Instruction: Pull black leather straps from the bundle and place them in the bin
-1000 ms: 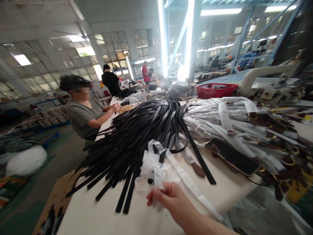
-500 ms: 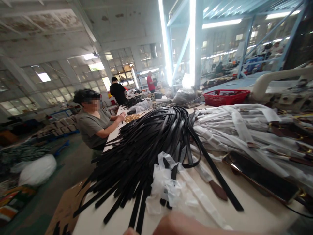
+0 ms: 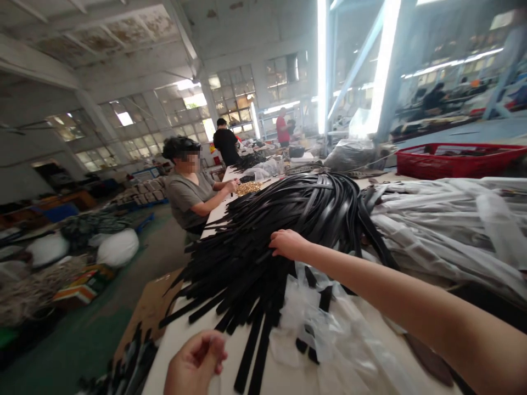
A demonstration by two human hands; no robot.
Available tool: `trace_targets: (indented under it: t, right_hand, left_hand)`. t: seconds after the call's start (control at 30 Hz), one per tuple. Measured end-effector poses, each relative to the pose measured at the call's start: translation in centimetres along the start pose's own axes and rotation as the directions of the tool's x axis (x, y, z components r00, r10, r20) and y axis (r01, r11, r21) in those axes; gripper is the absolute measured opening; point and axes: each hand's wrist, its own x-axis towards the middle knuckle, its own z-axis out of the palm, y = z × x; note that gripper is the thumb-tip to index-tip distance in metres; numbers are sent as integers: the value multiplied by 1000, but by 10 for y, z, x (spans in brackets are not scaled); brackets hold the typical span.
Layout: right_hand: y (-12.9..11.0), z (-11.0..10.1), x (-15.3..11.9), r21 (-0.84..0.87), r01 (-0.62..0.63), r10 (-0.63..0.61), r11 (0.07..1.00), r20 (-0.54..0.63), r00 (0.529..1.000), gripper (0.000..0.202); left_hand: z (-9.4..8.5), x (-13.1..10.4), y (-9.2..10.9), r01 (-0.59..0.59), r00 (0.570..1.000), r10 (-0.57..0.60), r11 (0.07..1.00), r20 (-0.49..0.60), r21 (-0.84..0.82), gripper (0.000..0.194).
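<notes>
A large pile of black straps (image 3: pixel 255 236) spreads over the white table (image 3: pixel 171 329), its ends fanned toward the near left edge. My right hand (image 3: pixel 288 244) reaches across onto the middle of the pile, fingers curled against the straps; whether one is gripped is too small to tell. Low in the view, my left hand (image 3: pixel 200 359) is raised by the table's near edge, thumb and fingers pinched on something thin and clear that I cannot make out. Crumpled translucent wrapping (image 3: pixel 300 312) lies between the pile and my forearm.
White-wrapped straps (image 3: pixel 436 219) are heaped at the right, with a red basket (image 3: pixel 457 162) behind them. Across the table's left side a person in grey (image 3: pixel 187 192) works near gold-coloured pieces (image 3: pixel 249 188). More black strips (image 3: pixel 132 362) stand at the lower left.
The view has swung left. My right hand has reached forward onto the black pile, and my left hand has come up into view at the bottom. The dark phone-like slab is no longer clearly visible.
</notes>
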Motion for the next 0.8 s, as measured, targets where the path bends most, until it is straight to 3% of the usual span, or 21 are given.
trace_targets:
  t: [0.1,0.2,0.3,0.37,0.5,0.57,0.8]
  right_hand:
    - [7,9,-2,0,38,-38,999,-20,999,18]
    - [0,2,-6,19,19,-17,1000,-95,995,19]
    - [-31,-22,-17,31,2,5,1000,-207,978,31]
    - [-64,-42,-33,33,65,-55,997,-249,967,31]
    - [-125,-66,-69,28,332,-322,943,-180,929,27]
    - [-142,-67,-82,8,381,-377,924,-134,917,26]
    - [-147,-59,-92,-3,337,-336,941,-99,937,26]
  left_hand:
    - [-10,6,3,-86,996,85,994,11,67,47]
    - [-15,10,3,-55,998,54,997,32,46,42]
    - [-17,10,3,-17,999,14,998,46,64,51]
    - [-16,7,4,-33,998,27,993,51,111,51]
    - [-13,-5,10,-81,997,77,985,28,152,46]
    - [-12,-13,14,-80,997,74,980,37,183,46]
    - [-14,-32,22,-89,996,82,968,36,234,49]
